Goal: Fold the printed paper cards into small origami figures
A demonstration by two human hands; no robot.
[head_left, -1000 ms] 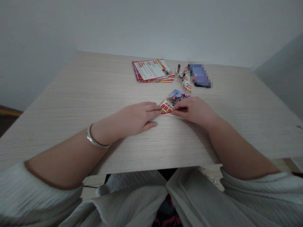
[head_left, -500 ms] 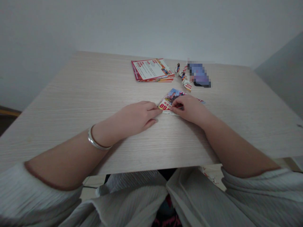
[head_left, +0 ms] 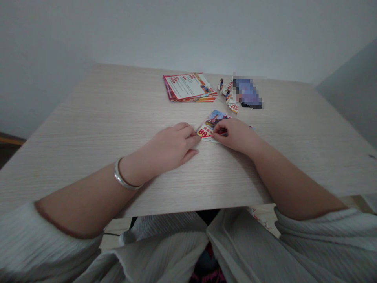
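A folded printed leaflet (head_left: 214, 121), with a blue picture and the large red digits 89, lies flat on the table. Its right part is hidden under my right hand (head_left: 237, 134), whose thumb and fingertips are pinched together at the leaflet's near edge. At the left corner, my left hand (head_left: 176, 145) touches the paper with a fingertip. The fingers of that hand stretch out, with the thumb apart on the tabletop. A silver bangle (head_left: 122, 177) circles my left wrist.
Behind the leaflet lies a stack of printed flyers (head_left: 188, 86). Right of it are twisted folded paper pieces (head_left: 228, 96), beside a pixelated phone (head_left: 249, 93). The pale wooden table (head_left: 103, 106) meets a wall at the back.
My left hand has shifted slightly right and its thumb has slid nearer the leaflet's front. The right hand and leaflet stay nearly in place.
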